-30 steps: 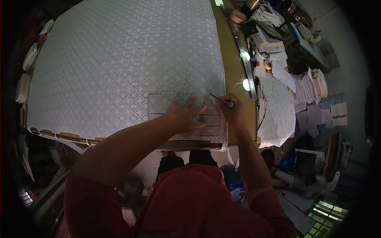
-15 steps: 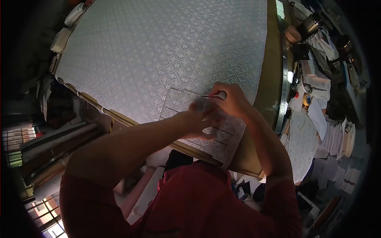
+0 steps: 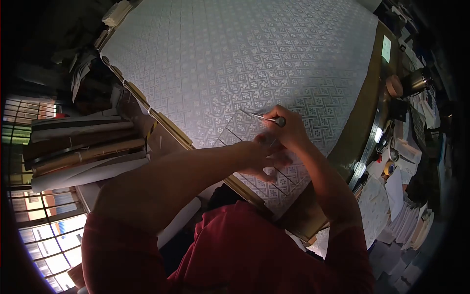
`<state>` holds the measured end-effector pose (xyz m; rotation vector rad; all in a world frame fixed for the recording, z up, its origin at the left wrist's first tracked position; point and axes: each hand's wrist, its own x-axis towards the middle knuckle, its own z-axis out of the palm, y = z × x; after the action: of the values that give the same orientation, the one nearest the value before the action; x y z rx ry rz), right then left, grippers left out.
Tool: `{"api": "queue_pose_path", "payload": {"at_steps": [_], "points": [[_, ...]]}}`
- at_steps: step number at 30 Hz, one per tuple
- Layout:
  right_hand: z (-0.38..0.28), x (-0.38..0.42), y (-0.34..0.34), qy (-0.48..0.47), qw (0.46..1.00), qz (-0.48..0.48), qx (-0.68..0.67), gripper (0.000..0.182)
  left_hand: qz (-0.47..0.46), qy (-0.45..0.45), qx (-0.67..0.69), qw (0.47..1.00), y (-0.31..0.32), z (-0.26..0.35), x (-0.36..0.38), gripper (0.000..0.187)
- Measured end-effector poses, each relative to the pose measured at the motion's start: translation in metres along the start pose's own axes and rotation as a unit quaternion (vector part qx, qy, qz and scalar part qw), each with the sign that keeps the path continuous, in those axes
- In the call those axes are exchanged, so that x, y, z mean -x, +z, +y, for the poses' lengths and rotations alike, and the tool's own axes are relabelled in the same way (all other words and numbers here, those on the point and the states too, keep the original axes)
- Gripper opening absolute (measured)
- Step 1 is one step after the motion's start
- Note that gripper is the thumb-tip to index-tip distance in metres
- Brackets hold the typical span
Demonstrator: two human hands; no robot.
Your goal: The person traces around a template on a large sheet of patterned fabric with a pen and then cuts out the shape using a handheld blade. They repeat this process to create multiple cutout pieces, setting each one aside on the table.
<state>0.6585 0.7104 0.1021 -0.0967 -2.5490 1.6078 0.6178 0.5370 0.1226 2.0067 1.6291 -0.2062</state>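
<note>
A pale fabric with a woven geometric pattern covers the table in front of me. A clear plate marked with dark lines lies on it near the front edge. My left hand rests on this plate with its fingers spread. Just beyond it, my right hand grips a slim silver pen-like tool. The tool slants to the left, its narrow tip at the plate's far corner, and its dark rounded end sticks out by the thumb. Its exact kind I cannot tell.
A metal strip runs along the brown table edge at right. Beyond it are a dark flask, a yellow tape roll and stacked papers. Fabric rolls lie at left beside a barred window.
The view has turned, so the table appears shifted right and the window shows more. My left hand has settled on the plate, and the tool's tip remains near its far corner.
</note>
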Motion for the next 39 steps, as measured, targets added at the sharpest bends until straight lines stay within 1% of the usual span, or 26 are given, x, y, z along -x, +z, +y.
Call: {"api": "queue_pose_path", "payload": {"at_steps": [1,3,4,6,7,9,10,12,13,15,16,18,19,21,25,27,28,30,31,33,34,36,37,39], "points": [[0.002,-0.002,-0.001,-0.003,1.0,-0.006,-0.001,0.016,0.001,-0.006,0.003,1.0,0.012,-0.002,-0.002,0.075],[0.007,-0.01,-0.004,0.009,0.999,-0.028,-0.026,0.015,0.07,0.022,-0.152,0.986,0.033,-0.005,-0.004,0.075],[0.005,-0.017,-0.009,0.006,0.999,-0.033,-0.028,0.015,0.068,0.015,-0.15,0.986,0.03,-0.004,-0.004,0.075],[0.001,-0.036,-0.027,0.005,0.99,-0.141,0.001,0.014,-0.003,-0.001,-0.068,0.998,0.022,-0.001,-0.007,0.075],[0.002,-0.05,-0.033,0.003,0.989,-0.145,-0.002,0.014,-0.004,-0.006,-0.065,0.998,0.016,0.0,-0.004,0.075],[0.005,-0.082,-0.042,-0.029,0.952,-0.285,-0.105,0.012,-0.002,0.016,-0.02,1.0,0.006,0.0,0.002,0.076],[0.002,-0.097,-0.044,-0.029,0.95,-0.291,-0.106,0.012,-0.002,0.012,-0.016,1.0,0.006,0.0,0.001,0.076],[-0.003,-0.124,-0.046,0.008,0.908,-0.414,-0.067,0.012,-0.014,-0.053,0.125,0.991,0.006,0.002,-0.003,0.076],[-0.007,-0.134,-0.045,0.008,0.905,-0.419,-0.07,0.012,-0.015,-0.057,0.13,0.99,0.009,0.002,-0.004,0.076],[-0.009,-0.149,-0.041,0.031,0.875,-0.482,-0.021,0.014,0.022,-0.032,0.118,0.992,0.02,0.001,-0.006,0.077],[-0.006,-0.154,-0.038,0.031,0.872,-0.487,-0.025,0.014,0.02,-0.035,0.124,0.991,0.028,0.0,-0.007,0.077],[0.005,-0.158,-0.033,-0.043,0.866,-0.496,-0.045,0.015,0.109,0.018,0.016,0.994,0.038,0.002,-0.006,0.076],[0.011,-0.159,-0.03,-0.041,0.863,-0.5,-0.05,0.015,0.107,0.016,0.023,0.994,0.039,0.004,-0.006,0.076],[0.018,-0.162,-0.026,-0.054,0.86,-0.501,-0.082,0.015,0.081,-0.021,0.112,0.99,0.036,0.004,-0.006,0.075],[0.017,-0.152,-0.034,-0.085,0.872,-0.472,-0.097,0.014,0.082,-0.021,0.13,0.988,0.029,0.004,-0.003,0.076],[0.009,-0.135,-0.044,0.018,0.899,-0.403,-0.169,0.012,0.087,0.001,0.071,0.994,0.029,0.003,0.0,0.077],[0.008,-0.125,-0.045,0.018,0.899,-0.405,-0.165,0.012,0.092,0.0,0.07,0.993,0.031,0.003,-0.002,0.077],[0.008,-0.102,-0.042,-0.045,0.946,-0.315,-0.067,0.013,0.033,-0.023,0.049,0.998,0.035,0.004,-0.009,0.076],[0.007,-0.09,-0.038,-0.048,0.945,-0.317,-0.063,0.013,0.038,-0.026,0.048,0.998,0.025,0.003,-0.008,0.076],[0.0,-0.065,-0.029,-0.03,0.98,-0.183,-0.072,0.011,-0.011,-0.053,0.129,0.99,0.009,0.002,-0.005,0.075],[-0.007,-0.057,-0.027,-0.033,0.98,-0.185,-0.068,0.011,-0.006,-0.054,0.128,0.99,0.014,0.002,-0.004,0.075],[-0.019,-0.044,-0.022,-0.015,0.993,-0.117,-0.005,0.016,0.048,-0.049,0.057,0.996,0.017,0.004,-0.003,0.072],[-0.02,-0.04,-0.018,-0.018,0.993,-0.116,-0.001,0.016,0.052,-0.049,0.055,0.996,0.016,0.004,-0.002,0.072],[-0.016,-0.033,-0.008,-0.021,0.997,-0.077,0.018,0.016,0.061,-0.054,0.13,0.988,0.013,0.001,-0.001,0.079]]}}
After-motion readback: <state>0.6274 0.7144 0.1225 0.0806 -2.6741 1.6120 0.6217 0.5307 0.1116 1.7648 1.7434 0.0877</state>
